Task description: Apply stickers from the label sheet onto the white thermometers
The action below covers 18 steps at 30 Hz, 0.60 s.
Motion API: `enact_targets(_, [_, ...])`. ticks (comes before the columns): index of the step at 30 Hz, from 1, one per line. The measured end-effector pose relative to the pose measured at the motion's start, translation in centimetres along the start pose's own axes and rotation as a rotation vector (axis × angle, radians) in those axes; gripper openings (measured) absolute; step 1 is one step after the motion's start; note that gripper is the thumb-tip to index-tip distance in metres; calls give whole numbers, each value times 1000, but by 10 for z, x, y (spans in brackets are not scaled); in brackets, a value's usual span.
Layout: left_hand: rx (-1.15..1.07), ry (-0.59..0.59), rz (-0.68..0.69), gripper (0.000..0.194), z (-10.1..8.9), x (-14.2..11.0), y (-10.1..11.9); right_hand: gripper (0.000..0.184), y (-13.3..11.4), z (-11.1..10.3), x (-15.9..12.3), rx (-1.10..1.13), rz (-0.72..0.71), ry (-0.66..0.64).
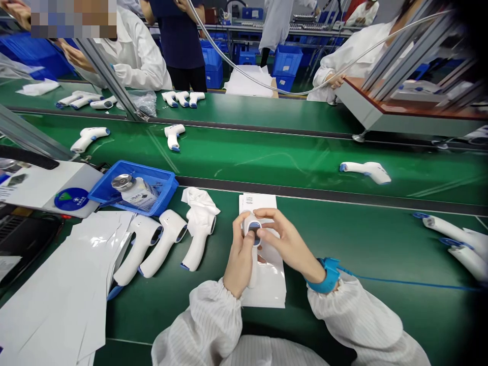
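Both my hands are on a white infrared thermometer with a dark, blue-rimmed screen, held over a white sheet with a glossy plastic film. My left hand wraps its head from the left, the thumb on the screen. From the right, my right hand touches the head with its fingers and thumb, a blue wrist strap below it. On the left lie more thermometers, one with a crumpled white cloth over its head. Part of the held handle is hidden by my left hand.
A blue tray with a metal-topped bottle stands at the left, above stacked white sheets. Beyond runs a green conveyor belt carrying several thermometers. More thermometers lie at the right. A blue cord trails rightward. Co-workers sit opposite.
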<state>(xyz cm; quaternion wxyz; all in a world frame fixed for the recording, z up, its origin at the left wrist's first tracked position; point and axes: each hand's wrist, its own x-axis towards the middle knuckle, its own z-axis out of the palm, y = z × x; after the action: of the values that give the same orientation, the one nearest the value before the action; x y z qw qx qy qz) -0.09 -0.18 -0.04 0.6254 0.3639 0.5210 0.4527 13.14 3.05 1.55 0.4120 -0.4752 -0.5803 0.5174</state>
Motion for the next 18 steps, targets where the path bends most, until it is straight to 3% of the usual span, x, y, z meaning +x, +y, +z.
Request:
enact_targets(4, [5,-60,32,43,1,-10,10,13,-3,6,-4,-113,-181,78])
enact_targets(7, [-39,-129,-16,58,1,-15,15,10,-6,8,-1,-144,-210,144])
enact_targets(11, [-120,-164,-72,87,-1,-17,17,8,-8,9,1,-152,-189,56])
enact_targets(15, [-278,-166,-45,93,-7,-11,19,60,-2,14,-12,-62,-25,-82])
enact_targets(17, [-408,-200,0,99,-11,-3,22,69,3,15,-18,39,126,-215])
enact_targets(18, [-455,-207,14,101,-13,2,23,65,5,14,-17,54,190,-306])
